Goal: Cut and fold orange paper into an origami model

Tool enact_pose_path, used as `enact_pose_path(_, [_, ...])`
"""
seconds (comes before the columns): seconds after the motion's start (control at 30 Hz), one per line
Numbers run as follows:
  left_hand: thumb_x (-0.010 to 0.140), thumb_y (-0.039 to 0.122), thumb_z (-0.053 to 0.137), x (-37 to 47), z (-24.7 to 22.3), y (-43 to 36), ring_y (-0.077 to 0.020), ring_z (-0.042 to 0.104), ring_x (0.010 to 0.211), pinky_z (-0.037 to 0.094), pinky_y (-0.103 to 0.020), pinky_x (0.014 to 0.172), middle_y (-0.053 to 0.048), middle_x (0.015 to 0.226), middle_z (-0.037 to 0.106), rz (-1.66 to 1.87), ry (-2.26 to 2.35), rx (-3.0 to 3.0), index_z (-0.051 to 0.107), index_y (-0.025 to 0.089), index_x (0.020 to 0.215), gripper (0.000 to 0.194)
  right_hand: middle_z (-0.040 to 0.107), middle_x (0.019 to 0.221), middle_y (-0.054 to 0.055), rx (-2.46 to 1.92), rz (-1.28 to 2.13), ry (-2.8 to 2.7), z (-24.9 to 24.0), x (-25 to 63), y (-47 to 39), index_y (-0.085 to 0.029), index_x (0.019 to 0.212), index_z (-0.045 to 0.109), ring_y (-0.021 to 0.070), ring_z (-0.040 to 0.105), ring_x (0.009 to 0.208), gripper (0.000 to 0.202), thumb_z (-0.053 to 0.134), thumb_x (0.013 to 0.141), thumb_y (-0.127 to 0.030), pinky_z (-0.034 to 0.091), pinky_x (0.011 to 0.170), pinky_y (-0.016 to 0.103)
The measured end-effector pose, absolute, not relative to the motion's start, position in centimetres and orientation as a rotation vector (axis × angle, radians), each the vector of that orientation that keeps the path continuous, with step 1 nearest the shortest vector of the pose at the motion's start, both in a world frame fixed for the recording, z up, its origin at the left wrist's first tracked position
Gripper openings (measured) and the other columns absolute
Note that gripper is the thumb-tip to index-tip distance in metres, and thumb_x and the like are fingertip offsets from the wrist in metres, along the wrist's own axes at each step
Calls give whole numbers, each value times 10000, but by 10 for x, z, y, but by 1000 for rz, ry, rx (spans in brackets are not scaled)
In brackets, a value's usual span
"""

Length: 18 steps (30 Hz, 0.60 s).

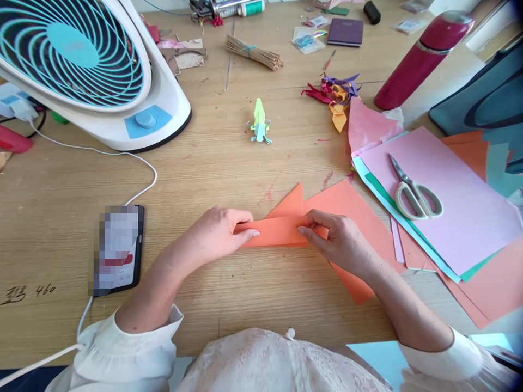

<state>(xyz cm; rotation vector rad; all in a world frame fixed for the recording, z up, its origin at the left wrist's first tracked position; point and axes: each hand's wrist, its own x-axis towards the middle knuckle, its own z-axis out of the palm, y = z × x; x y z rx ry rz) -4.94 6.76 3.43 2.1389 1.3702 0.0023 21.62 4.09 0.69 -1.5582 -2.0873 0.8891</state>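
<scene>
An orange sheet of paper (pixel 347 209) lies on the wooden table (pixel 229 283), partly folded into a long flap near its left end. My left hand (pixel 223 231) pinches the left end of that folded flap. My right hand (pixel 339 237) presses and grips the flap's right part, fingers curled over the paper. Both hands rest low on the table, close together.
Scissors (pixel 414 190) lie on a stack of pink, green and orange sheets (pixel 457 218) at the right. A phone (pixel 118 250) with a cable sits at the left, a fan (pixel 85 65) behind it. A small paper figure (pixel 260 122), paper scraps (pixel 337 95), a stick bundle (pixel 255 53) and a red flask (pixel 420 57) stand farther back.
</scene>
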Motion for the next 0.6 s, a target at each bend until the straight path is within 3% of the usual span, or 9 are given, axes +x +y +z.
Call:
enact_pose_path(0.1, [894,370,582,-47,35,77,-97,459,546,285,-241,536,62,591,539,-22,1322,2104,576,196,693,266,644,789,-18,-1558,908,-2012,4,216,41,-219,936,560,130,612,667,97,601,889,-293,433,625,244])
enact_pose_path(0.23, [871,348,605,-42,37,83,-99,482,559,298,-238,552,62,611,573,-45,1287,2094,592,197,708,223,612,801,-16,-1529,894,-2001,-2,216,39,-224,1193,536,145,627,696,291,579,908,-267,466,682,271])
enact_pose_path(0.37, [858,335,612,-38,38,87,-101,462,528,279,-236,531,63,580,546,-80,1280,2114,582,196,697,214,625,792,-7,-1461,766,-2076,-8,215,38,-230,1129,575,148,614,686,209,566,920,-222,453,665,270])
enact_pose_path(0.5, [845,322,621,-36,36,91,-105,454,521,270,-236,525,58,575,538,-80,1265,2167,570,196,679,215,658,825,17,-1346,612,-2176,-13,216,40,-224,1018,600,169,610,731,104,554,932,-189,428,781,327])
enact_pose_path(0.6, [838,314,631,-33,36,93,-105,450,519,264,-239,526,58,572,536,-100,1263,2195,570,195,673,212,645,814,16,-1323,578,-2238,-15,217,43,-216,938,619,165,592,731,92,553,925,-155,394,777,327])
